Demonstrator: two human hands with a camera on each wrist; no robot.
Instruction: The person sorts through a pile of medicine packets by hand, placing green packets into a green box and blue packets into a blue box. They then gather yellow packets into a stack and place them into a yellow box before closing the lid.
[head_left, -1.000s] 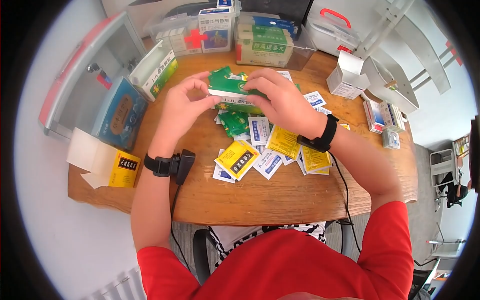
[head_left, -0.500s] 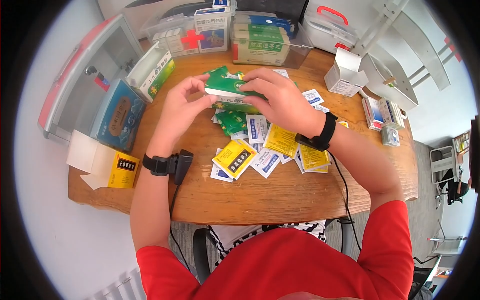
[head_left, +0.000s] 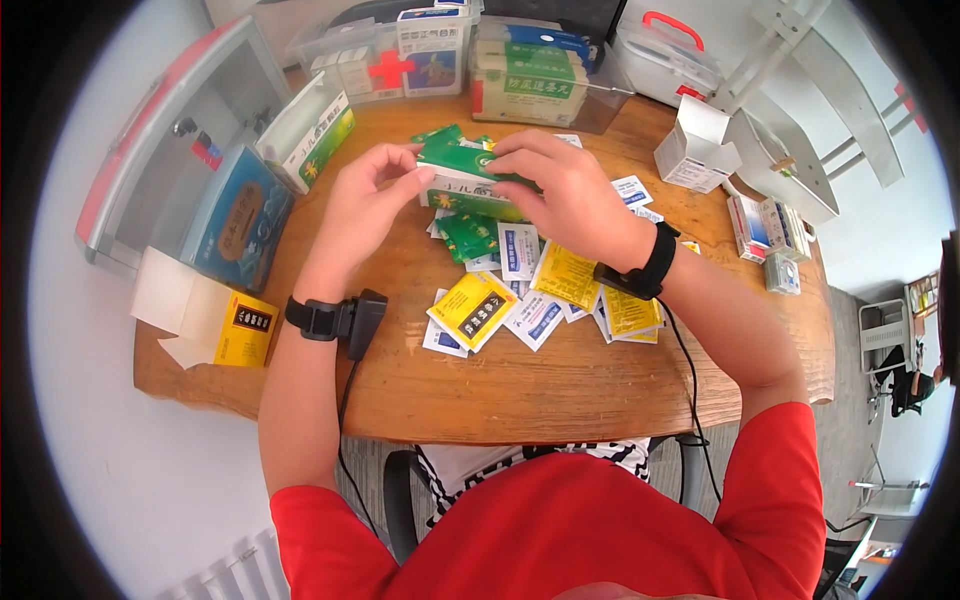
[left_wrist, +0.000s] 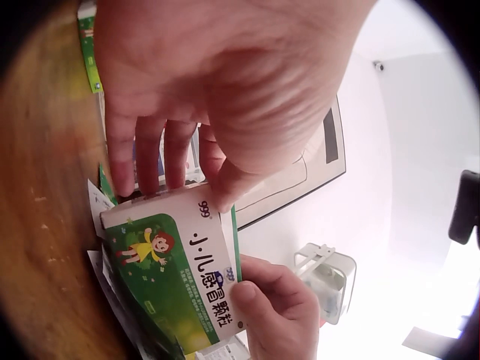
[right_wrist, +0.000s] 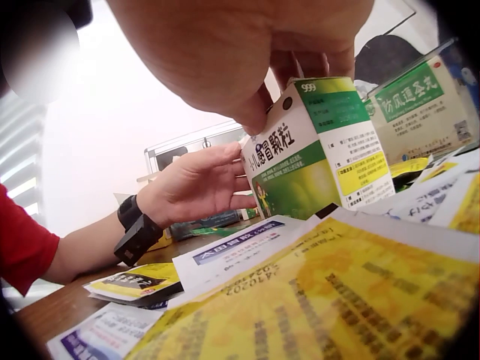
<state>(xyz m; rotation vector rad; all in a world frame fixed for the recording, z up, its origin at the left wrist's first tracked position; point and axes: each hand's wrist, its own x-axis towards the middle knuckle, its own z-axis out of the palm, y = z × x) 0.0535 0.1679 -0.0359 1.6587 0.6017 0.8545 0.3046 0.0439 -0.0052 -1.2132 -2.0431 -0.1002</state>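
A green-and-white medicine box [head_left: 465, 195] with a cartoon figure on its front stands among loose sachets at the back middle of the table. My left hand [head_left: 365, 205] holds its left end, thumb at the front upper edge and fingers behind. At the right end my right hand [head_left: 580, 205] grips the box from above, its thumb on the front. In the left wrist view the lid of the box [left_wrist: 165, 270] lies nearly down, with a narrow gap along the upper edge. Green sachets [head_left: 468, 238] lie just in front of and behind the box.
Yellow sachets [head_left: 472, 310] and white sachets [head_left: 537, 320] spread before the hands. An opened yellow box [head_left: 245, 330], a blue box [head_left: 240, 220] and another green-and-white box [head_left: 310, 140] stand left. Clear bins [head_left: 605, 110] line the back; an opened white box [head_left: 695, 150] stands right.
The box's top panel has come down, so more of its lettered front shows. My left thumb has moved up to the front upper edge. The right hand keeps its grip.
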